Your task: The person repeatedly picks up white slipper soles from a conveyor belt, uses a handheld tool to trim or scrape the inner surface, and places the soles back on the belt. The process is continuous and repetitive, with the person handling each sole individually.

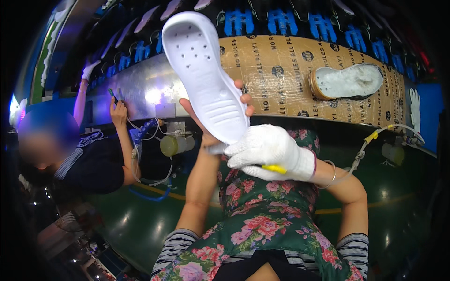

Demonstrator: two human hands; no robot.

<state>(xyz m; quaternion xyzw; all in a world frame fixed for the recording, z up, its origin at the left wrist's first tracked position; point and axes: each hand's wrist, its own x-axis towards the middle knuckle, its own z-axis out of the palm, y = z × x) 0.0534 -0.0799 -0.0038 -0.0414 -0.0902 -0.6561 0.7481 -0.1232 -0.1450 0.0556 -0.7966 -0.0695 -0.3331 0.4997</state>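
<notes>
My bare left hand (202, 122) grips a white foam clog (206, 75), thumb on one side and fingertips round the other edge. The holed toe part points up and away; the ridged, narrower end is close to me. My right hand (272, 152), in a white knit glove, is closed at that near end of the clog. A yellow piece of a tool (274, 168) shows between its fingers, and a blurred grey tip (216, 149) sticks out beside my left wrist. The rest of the tool is hidden in the glove.
A cardboard sheet (262, 79) covers the bench, with a worn whitish clog-shaped piece (349, 82) on it. A thin air hose (361, 154) runs near my right forearm. White gloves (415, 110) lie far right. Blue clamps (281, 22) line the back. Another person (93, 159) works at left.
</notes>
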